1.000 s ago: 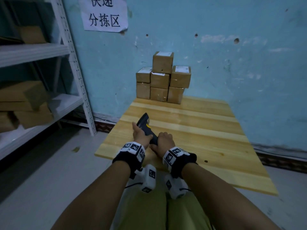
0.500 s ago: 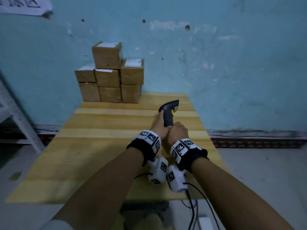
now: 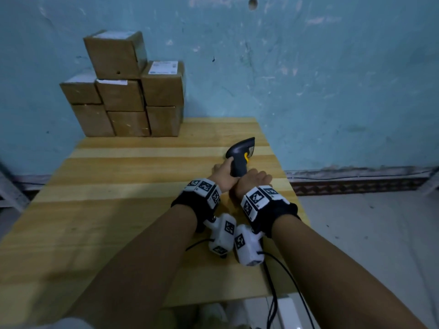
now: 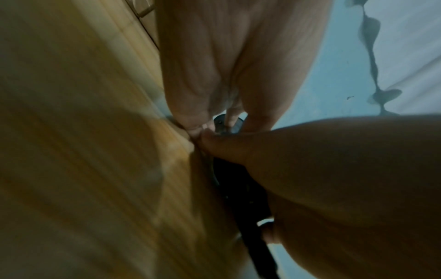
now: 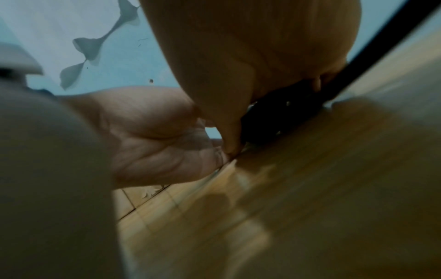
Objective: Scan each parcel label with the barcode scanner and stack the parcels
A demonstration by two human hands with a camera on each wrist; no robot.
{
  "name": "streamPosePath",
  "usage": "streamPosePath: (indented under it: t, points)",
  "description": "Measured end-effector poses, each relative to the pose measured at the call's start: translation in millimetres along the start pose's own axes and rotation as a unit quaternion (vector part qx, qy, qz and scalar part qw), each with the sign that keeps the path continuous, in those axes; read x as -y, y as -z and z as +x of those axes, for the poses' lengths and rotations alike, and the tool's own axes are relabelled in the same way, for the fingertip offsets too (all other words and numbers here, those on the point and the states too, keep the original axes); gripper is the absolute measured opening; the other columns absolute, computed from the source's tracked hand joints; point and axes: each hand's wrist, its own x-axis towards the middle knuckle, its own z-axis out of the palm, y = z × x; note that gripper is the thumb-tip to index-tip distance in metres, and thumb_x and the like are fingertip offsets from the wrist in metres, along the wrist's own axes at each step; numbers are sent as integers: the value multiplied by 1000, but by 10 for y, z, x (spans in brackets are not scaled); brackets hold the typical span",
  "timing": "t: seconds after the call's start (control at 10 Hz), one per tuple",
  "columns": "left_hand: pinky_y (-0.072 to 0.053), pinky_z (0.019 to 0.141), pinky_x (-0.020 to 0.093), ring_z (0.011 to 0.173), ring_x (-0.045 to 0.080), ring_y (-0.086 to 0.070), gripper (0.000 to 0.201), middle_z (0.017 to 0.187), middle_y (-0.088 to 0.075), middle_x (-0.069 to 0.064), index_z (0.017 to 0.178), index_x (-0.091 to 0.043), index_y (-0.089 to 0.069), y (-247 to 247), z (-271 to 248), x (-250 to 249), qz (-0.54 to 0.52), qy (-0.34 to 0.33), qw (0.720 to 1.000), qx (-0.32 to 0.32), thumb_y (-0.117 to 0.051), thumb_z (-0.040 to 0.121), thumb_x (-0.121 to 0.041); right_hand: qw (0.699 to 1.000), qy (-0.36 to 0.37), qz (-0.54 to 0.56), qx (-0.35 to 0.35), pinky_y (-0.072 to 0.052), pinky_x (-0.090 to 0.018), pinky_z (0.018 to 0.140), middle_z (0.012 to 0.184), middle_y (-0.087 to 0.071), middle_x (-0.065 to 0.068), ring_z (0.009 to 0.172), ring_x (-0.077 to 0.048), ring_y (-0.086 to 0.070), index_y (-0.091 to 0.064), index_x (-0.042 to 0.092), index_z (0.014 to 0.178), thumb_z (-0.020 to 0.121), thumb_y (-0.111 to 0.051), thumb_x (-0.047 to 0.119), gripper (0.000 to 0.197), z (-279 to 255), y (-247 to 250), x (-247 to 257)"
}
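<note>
Both hands are gripping the scanner [image 3: 240,157] near the table's [image 3: 118,210] right edge: the left hand [image 3: 223,175] is curling round its handle, the right hand [image 3: 253,180] is clasping just below. The parcels [image 3: 123,91] are sitting stacked at the table's far left, against the wall.

Both forearms stretched forward, bare, wrists banded and nearly touching. Left hand [image 3: 224,175] curled round the scanner [image 3: 240,157] handle, thumb up its left side. Right hand [image 3: 253,180] pressed against the left, knuckles up, fingers wrapped round the handle's base.
</note>
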Motion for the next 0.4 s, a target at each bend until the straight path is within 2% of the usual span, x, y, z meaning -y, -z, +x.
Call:
streamPosePath:
  t: [0.1,0.2,0.3,0.4]
  points:
    - [-34,110,44,133,34,-38,70,146,-36,18,149,-11,-14,-4,-32,0,-1,4,1000,10,-55,92,-10,1000,2,3,2,-31,-35,102,130,-40,-13,125,-29,-34,-41,10,120,96,-39,22,26,-23,27,-23]
    - [-35,109,47,132,35,-40,72,145,-38,19,149,-11,-13,-7,4,9,-23,13,999,20,-56,91,-7,1000,12,7,-7,-32,-36,101,130,-40,-12,124,-29,-36,-41,10,119,96,-39,23,26,-44,39,-38]
    - [-36,108,41,130,33,-43,69,143,-41,19,147,-8,-18,26,-78,-32,-76,15,997,15,-54,90,1,999,23,27,-1,-32,-36,99,130,-40,-12,122,-29,-37,-40,10,119,95,-42,26,29,-123,69,-45]
    - [-38,104,39,133,31,-40,75,149,-33,11,150,-11,-11,116,-199,-1,-126,23,992,-24,-56,90,-3,998,46,43,-4,-32,-39,101,135,-36,-13,127,-30,-33,-38,8,125,92,-48,42,48,-194,160,-118]
